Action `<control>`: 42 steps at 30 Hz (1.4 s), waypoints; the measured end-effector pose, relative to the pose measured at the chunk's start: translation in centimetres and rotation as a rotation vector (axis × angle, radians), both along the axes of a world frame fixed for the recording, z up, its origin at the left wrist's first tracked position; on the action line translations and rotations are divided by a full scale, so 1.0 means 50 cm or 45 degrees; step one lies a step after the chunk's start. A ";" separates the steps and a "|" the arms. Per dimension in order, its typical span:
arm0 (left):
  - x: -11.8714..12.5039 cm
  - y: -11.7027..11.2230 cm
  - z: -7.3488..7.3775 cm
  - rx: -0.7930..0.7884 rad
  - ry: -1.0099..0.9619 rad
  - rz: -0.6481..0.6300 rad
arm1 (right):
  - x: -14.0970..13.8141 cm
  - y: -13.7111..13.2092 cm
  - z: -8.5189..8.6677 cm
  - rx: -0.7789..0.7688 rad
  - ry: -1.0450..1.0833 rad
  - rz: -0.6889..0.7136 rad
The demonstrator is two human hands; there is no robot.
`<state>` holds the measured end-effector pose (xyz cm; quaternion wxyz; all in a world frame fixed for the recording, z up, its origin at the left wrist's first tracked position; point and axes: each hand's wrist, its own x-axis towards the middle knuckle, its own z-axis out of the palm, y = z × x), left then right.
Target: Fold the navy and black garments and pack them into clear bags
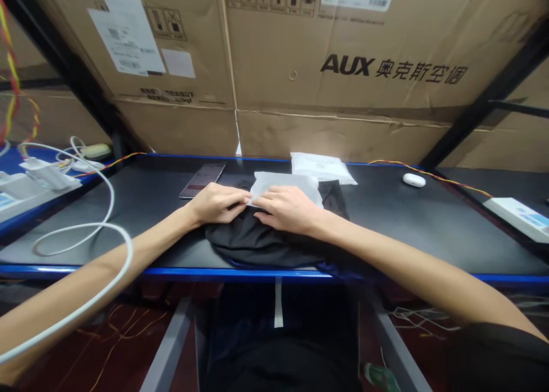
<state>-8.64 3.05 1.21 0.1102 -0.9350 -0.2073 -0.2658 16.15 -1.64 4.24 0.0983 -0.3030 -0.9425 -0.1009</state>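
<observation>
A thin white sheet [285, 182], tissue-like, lies over a bunched black cloth [266, 240] at the front middle of the table. My left hand [221, 202] pinches the sheet's lower left corner between thumb and fingers. Just beside it, my right hand [289, 209] lies across the front of the sheet, its bent fingers gripping the same left edge; the palm hides part of the sheet. The fingertips of both hands almost meet. Black cloth spreads beneath both hands and hangs toward the table's front edge.
A phone [203, 180] lies at back left, a white packet [321, 168] behind the sheet. A white earbud case [414, 180] and power strip [521, 216] are to the right. A white cable [112, 198] loops over my left arm. Large cartons [274, 83] stand behind.
</observation>
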 end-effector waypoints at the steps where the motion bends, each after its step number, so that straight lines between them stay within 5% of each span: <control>1: 0.001 0.000 0.000 0.018 0.000 -0.003 | -0.011 0.004 -0.004 0.074 -0.049 0.002; 9: 0.013 -0.003 0.005 0.234 -0.065 -0.127 | -0.036 0.009 -0.037 0.336 -0.121 0.047; 23: 0.012 0.002 0.001 0.087 -0.088 -0.111 | 0.063 -0.041 -0.038 0.440 -0.212 -0.111; 35: 0.006 0.007 0.008 0.113 -0.044 0.103 | 0.175 -0.075 -0.057 0.527 -0.078 -0.317; 42: 0.010 0.012 0.007 0.094 -0.057 0.223 | 0.187 -0.079 -0.058 0.501 0.028 -0.384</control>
